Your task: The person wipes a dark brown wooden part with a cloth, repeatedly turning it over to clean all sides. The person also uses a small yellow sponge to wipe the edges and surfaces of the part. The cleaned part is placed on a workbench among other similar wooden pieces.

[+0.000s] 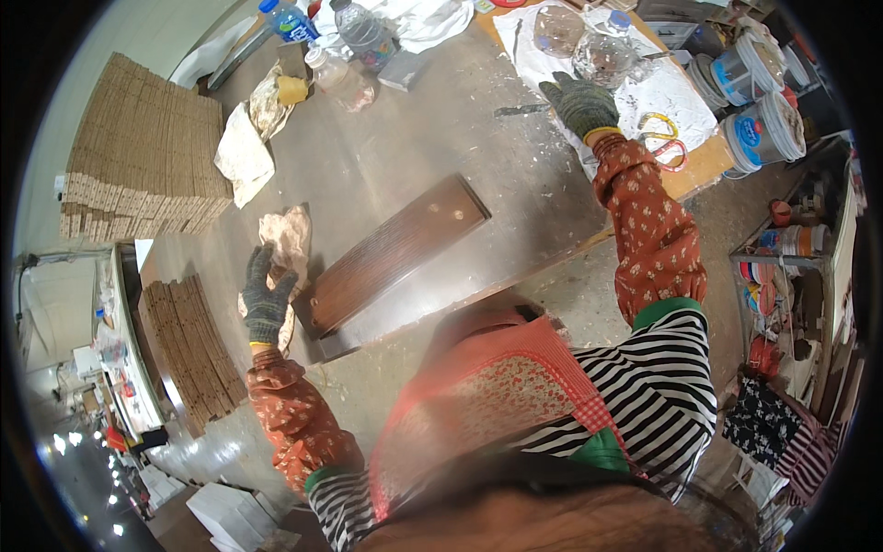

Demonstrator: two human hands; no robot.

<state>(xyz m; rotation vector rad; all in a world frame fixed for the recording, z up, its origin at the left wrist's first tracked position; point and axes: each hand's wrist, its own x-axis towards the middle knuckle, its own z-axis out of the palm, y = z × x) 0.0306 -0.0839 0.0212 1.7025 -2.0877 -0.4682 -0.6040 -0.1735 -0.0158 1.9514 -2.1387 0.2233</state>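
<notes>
A dark brown wood-grain board (395, 253) lies slanted on the work table, with pale round spots near its ends. My left hand (267, 296), in a dark grey knit glove, grips a stained, crumpled rag (291, 230) beside the board's near left end. Far to the right, my right hand (583, 106), gloved the same way, reaches over a paint-spotted white sheet (658, 97) with its fingers spread and nothing visible in them. Close to its fingertips is a thin dark tool (521, 110). Scissors with yellow and red handles (664, 138) rest on the sheet.
Stacks of brown slats (143, 152) stand at the left, with a lower stack (193, 350) nearer. Plastic bottles (363, 32) and another stained cloth (246, 152) sit at the back. Clear containers (602, 57) stand on the sheet; white buckets (765, 133) stand beyond the table's right edge.
</notes>
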